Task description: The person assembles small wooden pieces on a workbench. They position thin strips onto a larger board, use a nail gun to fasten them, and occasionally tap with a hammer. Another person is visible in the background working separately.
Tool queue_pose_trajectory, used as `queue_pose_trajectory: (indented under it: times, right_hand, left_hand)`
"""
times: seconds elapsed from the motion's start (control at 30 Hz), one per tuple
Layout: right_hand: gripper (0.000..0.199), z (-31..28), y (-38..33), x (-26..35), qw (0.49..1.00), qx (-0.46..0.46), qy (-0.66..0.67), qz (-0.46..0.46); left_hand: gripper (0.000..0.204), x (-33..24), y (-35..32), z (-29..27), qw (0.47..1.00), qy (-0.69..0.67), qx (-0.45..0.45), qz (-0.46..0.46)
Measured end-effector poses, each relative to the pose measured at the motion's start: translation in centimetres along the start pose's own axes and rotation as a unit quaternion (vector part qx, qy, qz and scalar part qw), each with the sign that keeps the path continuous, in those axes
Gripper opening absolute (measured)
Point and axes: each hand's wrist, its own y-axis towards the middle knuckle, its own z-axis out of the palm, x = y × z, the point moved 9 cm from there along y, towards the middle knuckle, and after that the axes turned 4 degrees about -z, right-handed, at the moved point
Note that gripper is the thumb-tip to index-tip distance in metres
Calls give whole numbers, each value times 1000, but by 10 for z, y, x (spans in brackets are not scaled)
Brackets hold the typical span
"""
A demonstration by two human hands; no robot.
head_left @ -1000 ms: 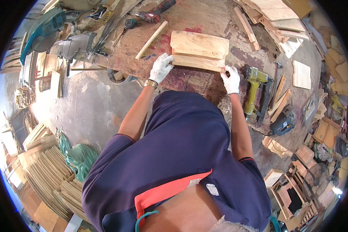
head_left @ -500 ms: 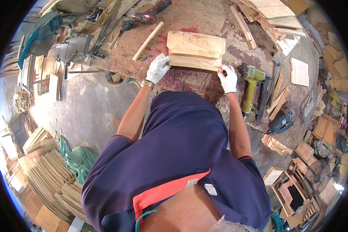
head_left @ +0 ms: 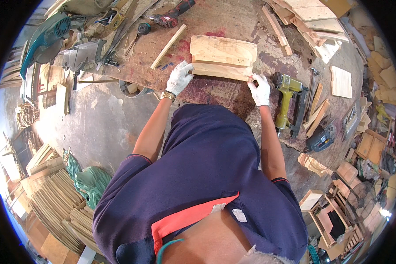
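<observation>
A pale wooden board (head_left: 224, 47) with rounded corners lies on the stained workbench (head_left: 202, 92) before me. Along its near side runs a wooden strip (head_left: 220, 71), apparently set on edge against it. My left hand (head_left: 179, 78), in a white work glove, has its fingers closed at the strip's left end. At the right end, my right hand (head_left: 260, 90), gloved the same way, pinches the strip's corner between thumb and fingers. Close to the right hand lies a yellow-green nail gun (head_left: 286, 99) with a black magazine.
A loose wooden stick (head_left: 168, 46), a tape measure (head_left: 143, 29) and a red-black cordless drill (head_left: 167, 20) lie beyond my left hand. A teal power saw (head_left: 46, 42) stands at far left. Stacked boards (head_left: 312, 11) fill the far right; wood offcuts (head_left: 317, 116) lie past the nail gun.
</observation>
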Motion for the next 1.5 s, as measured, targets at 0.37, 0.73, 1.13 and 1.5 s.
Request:
queue_pose_trajectory:
  times: [0.37,0.73,1.13,1.5]
  right_hand:
    - [29,-2,0,4,1000,19,-5,20]
    - [25,5,4,-22,991,-8,76,107]
    - [26,4,7,-22,993,0,27,115]
    - [25,1,11,-21,994,23,59,87]
  left_hand:
    - [25,-5,-1,-5,1000,-10,-19,7]
    - [30,12,-3,-16,981,-80,-93,-147]
    - [59,30,11,7,955,-2,33,-295]
    - [58,1,10,16,908,-274,88,-303]
